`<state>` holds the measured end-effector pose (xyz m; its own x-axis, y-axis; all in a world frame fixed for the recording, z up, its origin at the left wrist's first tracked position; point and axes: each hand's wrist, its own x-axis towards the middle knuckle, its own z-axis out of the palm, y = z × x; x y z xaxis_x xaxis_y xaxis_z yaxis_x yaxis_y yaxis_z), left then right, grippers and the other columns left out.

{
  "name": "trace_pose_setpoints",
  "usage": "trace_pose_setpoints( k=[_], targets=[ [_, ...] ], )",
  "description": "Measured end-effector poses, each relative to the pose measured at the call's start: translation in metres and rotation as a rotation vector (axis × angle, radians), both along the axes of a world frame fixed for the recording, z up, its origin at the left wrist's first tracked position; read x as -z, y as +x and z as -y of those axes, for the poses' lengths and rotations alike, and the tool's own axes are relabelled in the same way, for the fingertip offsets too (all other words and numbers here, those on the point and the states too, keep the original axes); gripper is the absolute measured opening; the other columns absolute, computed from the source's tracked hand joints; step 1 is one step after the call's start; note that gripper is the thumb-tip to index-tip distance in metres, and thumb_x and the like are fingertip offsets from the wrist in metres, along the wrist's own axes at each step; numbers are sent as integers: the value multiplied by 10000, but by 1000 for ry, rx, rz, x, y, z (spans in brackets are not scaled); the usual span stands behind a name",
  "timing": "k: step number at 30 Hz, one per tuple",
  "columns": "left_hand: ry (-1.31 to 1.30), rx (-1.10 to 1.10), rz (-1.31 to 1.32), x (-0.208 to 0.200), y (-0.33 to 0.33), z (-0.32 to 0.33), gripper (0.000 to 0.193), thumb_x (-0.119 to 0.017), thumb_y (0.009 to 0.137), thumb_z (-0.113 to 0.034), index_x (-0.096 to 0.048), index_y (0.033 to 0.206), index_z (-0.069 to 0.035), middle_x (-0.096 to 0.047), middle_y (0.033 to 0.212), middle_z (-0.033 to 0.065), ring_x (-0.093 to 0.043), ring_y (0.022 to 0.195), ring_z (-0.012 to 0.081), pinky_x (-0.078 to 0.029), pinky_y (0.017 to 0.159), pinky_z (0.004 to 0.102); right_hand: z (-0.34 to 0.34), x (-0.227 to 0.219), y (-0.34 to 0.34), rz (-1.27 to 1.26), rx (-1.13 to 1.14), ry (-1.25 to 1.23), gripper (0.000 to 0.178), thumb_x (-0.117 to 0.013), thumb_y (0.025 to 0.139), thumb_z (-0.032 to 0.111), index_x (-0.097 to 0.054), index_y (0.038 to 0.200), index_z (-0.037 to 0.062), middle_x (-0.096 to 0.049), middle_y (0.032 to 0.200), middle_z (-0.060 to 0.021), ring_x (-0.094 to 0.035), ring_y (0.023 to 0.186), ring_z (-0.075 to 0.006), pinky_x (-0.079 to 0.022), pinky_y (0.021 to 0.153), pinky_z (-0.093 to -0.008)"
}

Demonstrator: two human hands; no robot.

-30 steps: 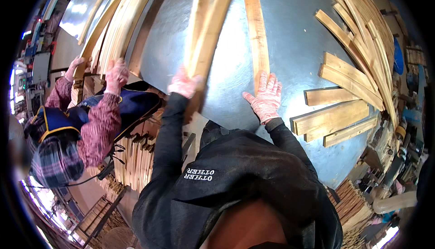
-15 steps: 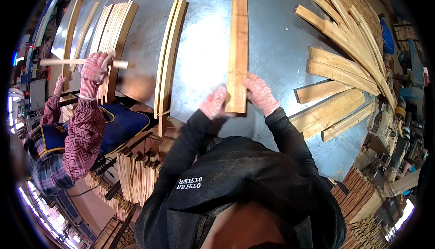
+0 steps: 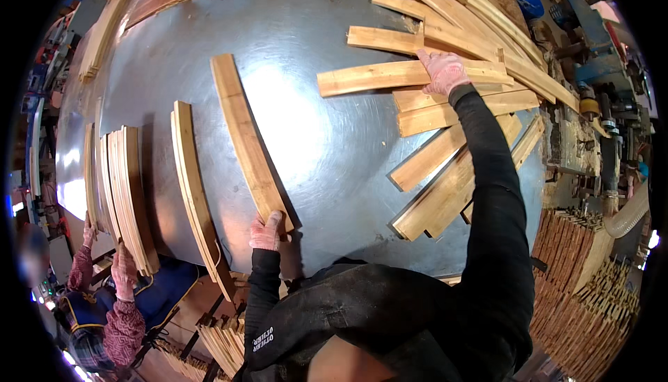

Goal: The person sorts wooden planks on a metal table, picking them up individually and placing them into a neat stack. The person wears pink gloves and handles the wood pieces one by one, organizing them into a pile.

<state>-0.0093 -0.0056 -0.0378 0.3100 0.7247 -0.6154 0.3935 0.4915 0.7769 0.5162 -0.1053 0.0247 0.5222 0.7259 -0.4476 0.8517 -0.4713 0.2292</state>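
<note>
My left hand (image 3: 266, 231), in a pink knit glove, grips the near end of a long wooden plank (image 3: 245, 135) that lies flat on the grey metal table (image 3: 327, 145). My right hand (image 3: 443, 70), also gloved, is stretched far out and rests on another plank (image 3: 390, 76) at the edge of a loose heap of planks (image 3: 459, 110) on the right. Whether its fingers close around that plank I cannot tell; the palm presses on top. Both sleeves are black.
Two planks on edge (image 3: 195, 187) stand left of mine, then a row of several more (image 3: 125, 194). Another person in a plaid sleeve has gloved hands (image 3: 125, 274) at that row. Stacked slats (image 3: 591, 277) sit off the table's right side, machinery beyond.
My right hand left the plank's near end and reached out to the heap on the right. My left hand stays on the plank, which now lies angled left. The other person's hands dropped to the row.
</note>
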Motion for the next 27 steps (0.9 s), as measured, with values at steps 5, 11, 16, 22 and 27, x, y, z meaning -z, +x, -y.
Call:
trace_pose_setpoints(
  k=[5,11,16,22,27],
  targets=[
    [67,-36,-147,4,18,17,305,-659,888,-187,-581,1132,-22,-664,895,73,-622,720,156,-530,585,302,-1,26,-68,-200,104,308,527,-571,837,317,-504,1210,-50,-665,1035,-224,-667,894,-393,-529,724,-475],
    [153,-43,91,33,-13,21,380,-646,898,-204,-536,1217,-29,-659,931,99,-637,621,195,-518,453,317,95,32,-185,-214,-221,236,777,-702,749,367,-417,1387,26,-602,1182,-161,-602,1057,-340,-453,926,-496],
    [106,43,-36,17,-37,21,370,-633,911,-242,-514,1200,-43,-659,850,107,-617,533,214,-487,386,322,133,35,-171,-164,-495,180,942,-765,717,468,-351,1458,57,-520,1355,-162,-488,1248,-332,-310,1087,-473],
    [121,51,106,1,-53,36,379,-634,867,-232,-552,1169,-17,-645,896,100,-616,569,211,-490,381,324,101,13,-165,-447,-403,133,854,-718,776,411,-363,1419,-26,-620,1135,-190,-590,1094,-333,-447,935,-428],
    [331,-160,196,2,-92,26,357,-640,887,-176,-537,1178,3,-636,915,92,-616,682,189,-518,548,277,21,-14,-239,-186,-630,733,648,-635,785,288,-456,1331,-12,-646,903,-152,-655,806,-293,-515,684,-430]
  ],
)
